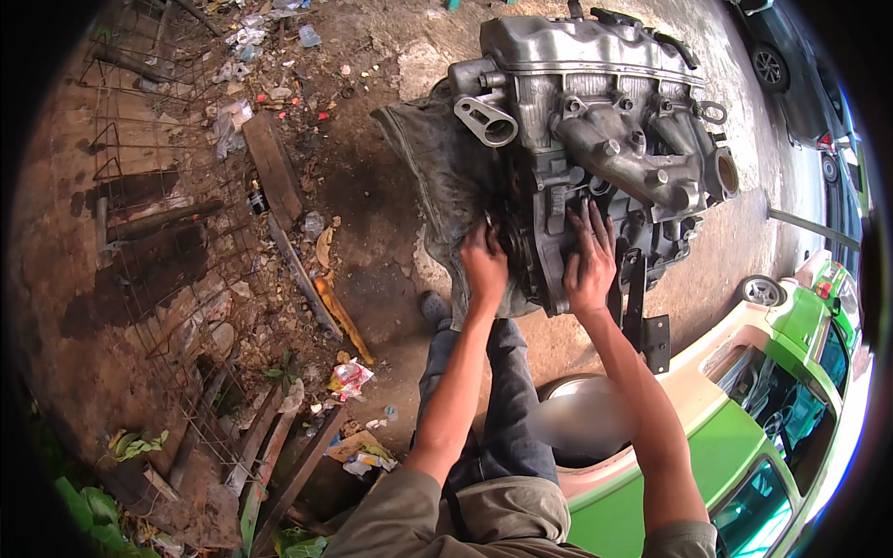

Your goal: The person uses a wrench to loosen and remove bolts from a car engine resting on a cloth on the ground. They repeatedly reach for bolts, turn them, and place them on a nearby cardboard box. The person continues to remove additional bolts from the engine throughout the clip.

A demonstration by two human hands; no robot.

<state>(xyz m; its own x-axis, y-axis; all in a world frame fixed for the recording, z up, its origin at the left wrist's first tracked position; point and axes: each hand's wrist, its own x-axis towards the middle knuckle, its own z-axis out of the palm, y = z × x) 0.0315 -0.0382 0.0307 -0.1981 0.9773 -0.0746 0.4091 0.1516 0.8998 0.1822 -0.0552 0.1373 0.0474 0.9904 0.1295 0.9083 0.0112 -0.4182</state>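
Observation:
A large grey metal engine (pixel 609 121) stands in front of me, with its cast manifold (pixel 642 163) facing right. My left hand (pixel 485 265) is at the engine's left end, low down, its darkened fingers bent together; whatever they may pinch is too small to name. Against the near side of the block lies my right hand (pixel 591 265), fingers stretched out and pointing away from me, just below the manifold. A dirty dark cloth (pixel 433 167) hangs or lies under the engine's left end, beside my left hand. What supports the engine is mostly hidden.
A dark metal bracket (pixel 644 316) juts out right of my right forearm. A green and cream car (pixel 670 465) stands at the lower right, a dark car (pixel 791 79) at the upper right. Wire mesh (pixel 139 177), wooden planks (pixel 273 167) and litter cover the left ground.

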